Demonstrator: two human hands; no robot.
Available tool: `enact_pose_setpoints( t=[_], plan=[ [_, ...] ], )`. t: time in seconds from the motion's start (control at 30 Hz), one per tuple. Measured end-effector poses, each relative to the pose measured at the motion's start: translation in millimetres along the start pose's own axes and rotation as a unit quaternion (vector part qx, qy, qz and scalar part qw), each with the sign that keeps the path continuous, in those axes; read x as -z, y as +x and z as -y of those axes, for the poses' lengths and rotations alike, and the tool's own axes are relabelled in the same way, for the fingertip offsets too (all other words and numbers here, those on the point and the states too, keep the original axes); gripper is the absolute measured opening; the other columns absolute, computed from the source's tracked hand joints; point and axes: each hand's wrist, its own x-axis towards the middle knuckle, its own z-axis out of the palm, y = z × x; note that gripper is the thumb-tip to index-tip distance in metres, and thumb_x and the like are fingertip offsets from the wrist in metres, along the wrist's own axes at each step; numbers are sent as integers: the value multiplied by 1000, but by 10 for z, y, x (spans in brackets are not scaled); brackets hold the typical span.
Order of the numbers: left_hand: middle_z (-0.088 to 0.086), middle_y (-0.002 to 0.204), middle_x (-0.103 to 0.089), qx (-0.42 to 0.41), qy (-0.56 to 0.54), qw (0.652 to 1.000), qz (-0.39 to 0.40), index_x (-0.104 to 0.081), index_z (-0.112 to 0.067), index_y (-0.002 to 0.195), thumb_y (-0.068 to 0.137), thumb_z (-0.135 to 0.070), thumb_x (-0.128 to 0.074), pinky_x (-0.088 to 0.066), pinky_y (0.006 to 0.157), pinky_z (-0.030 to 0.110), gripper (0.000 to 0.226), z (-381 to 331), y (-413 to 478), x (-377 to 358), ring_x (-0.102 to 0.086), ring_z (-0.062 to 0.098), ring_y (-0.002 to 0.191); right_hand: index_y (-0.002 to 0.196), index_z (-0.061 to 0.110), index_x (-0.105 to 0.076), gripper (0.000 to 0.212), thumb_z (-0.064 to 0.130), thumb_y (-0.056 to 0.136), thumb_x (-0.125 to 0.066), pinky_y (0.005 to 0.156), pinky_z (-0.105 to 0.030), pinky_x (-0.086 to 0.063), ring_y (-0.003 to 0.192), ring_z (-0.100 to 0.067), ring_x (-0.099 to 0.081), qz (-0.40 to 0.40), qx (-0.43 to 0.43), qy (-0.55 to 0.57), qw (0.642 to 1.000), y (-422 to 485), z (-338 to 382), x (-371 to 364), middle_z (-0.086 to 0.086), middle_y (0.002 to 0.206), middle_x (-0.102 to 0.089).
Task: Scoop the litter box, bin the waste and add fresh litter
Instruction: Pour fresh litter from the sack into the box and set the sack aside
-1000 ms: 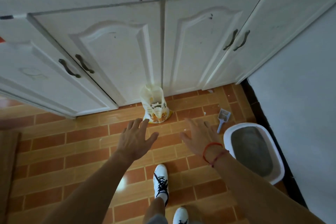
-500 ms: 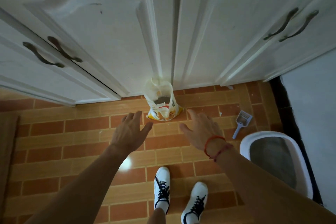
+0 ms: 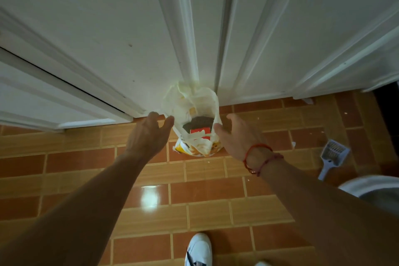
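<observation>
Nearest: one white shoe on the glossy brick-pattern floor, with both forearms reaching forward above it.

Right edge, low: a slice of the litter box, white rim only. Its contents are out of view here, so I cannot say whether it is scooped.

Just beyond it: the grey-blue scoop lies flat on the tiles, apart from both hands, with nobody holding it.

Mid-distance: left hand and right hand flank the litter bag, fingers spread and slack, gripping nothing. The thumbs sit right at the bag's sides; whether they touch cannot be told. A red string bracelet is on the right wrist.

The bag stands upright on the floor against the white cabinet doors, its mouth gaping and dark litter visible well down inside.

Judgement: this looks like the fresh-litter stage, at the point of taking up the bag. Lifting, carrying and pouring remain. No bin shows, so the scooping and binning cannot be confirmed.
</observation>
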Motion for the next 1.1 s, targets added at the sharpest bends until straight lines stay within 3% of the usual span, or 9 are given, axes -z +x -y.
enact_pose_setpoints(
  t=[0.17, 0.33, 0.43, 0.6, 0.73, 0.8, 0.87, 0.97, 1.1],
  plan=[
    [21, 111, -68, 2, 3, 1000, -12, -63, 1, 116, 102, -46, -42, -47, 70, 35, 53, 65, 379, -191, -63, 33, 94, 123, 16, -57, 56, 60, 93, -41, 68, -31, -45, 93, -22, -60, -39, -29, 33, 998, 436, -2, -250, -4, 109, -66],
    [16, 83, -69, 48, -32, 998, -24, -64, 0, 86, 94, -47, -48, -50, 60, 33, 50, 74, 609, -262, -65, 29, 71, 79, 15, -66, 51, 60, 89, -45, 49, -23, -37, 61, -16, -59, -53, -21, 21, 998, 640, 62, -350, 0, 68, -63],
    [19, 89, -71, 98, -56, 993, -26, -63, 3, 94, 85, -29, -53, -61, 76, 49, 35, 89, 675, -212, -71, 37, 81, 76, 10, -60, 44, 48, 93, -45, 52, -26, -38, 66, -23, -60, -55, -24, -1, 998, 714, 81, -340, -3, 69, -61],
    [20, 72, -72, 107, -86, 990, -33, -65, 6, 78, 90, -11, -52, -63, 65, 48, 24, 110, 622, -223, -73, 34, 63, 64, 14, -42, 38, 30, 98, -44, 64, -31, -39, 74, -26, -54, -55, -44, -21, 997, 680, -29, -343, -8, 77, -56],
    [20, 76, -72, 135, -116, 984, -14, -63, 8, 90, 89, -3, -56, -63, 57, 43, 13, 114, 547, -280, -73, 29, 57, 75, 15, -52, 31, 31, 100, -45, 56, -25, -41, 66, -16, -54, -11, -67, -13, 998, 544, -319, -436, -2, 72, -55],
    [20, 76, -73, 135, -136, 981, -16, -63, 9, 90, 92, -6, -54, -63, 58, 45, 17, 127, 511, -319, -73, 30, 57, 111, 12, -61, 29, 33, 102, -42, 71, -22, -45, 88, -16, -54, 151, -139, -2, 979, 467, -578, -610, -5, 104, -61],
    [20, 81, -72, 132, -136, 982, -11, -60, 12, 98, 97, -12, -51, -63, 64, 45, 25, 80, 451, -350, -74, 31, 65, 129, 12, -55, 38, 35, 102, -41, 79, -24, -44, 97, -16, -45, 208, -175, 24, 962, 372, -702, -653, -1, 112, -53],
    [3, 92, -66, 89, -39, 995, 23, -65, -6, 114, 99, -36, -59, -53, 68, 26, 34, -120, 198, -332, -66, 18, 89, 73, 16, -56, 28, 28, 98, -49, 64, -29, -51, 77, -19, -60, 8, -122, 39, 992, 277, -662, -431, -1, 76, -57],
    [0, 88, -67, 16, 71, 996, 54, -69, -8, 116, 103, -30, -53, -53, 70, 24, 31, -255, -127, -354, -63, 14, 83, 62, 17, -45, 37, 26, 98, -50, 56, -25, -42, 69, -18, -57, -48, -118, 22, 992, 27, -751, -202, -1, 66, -51]
  ],
)
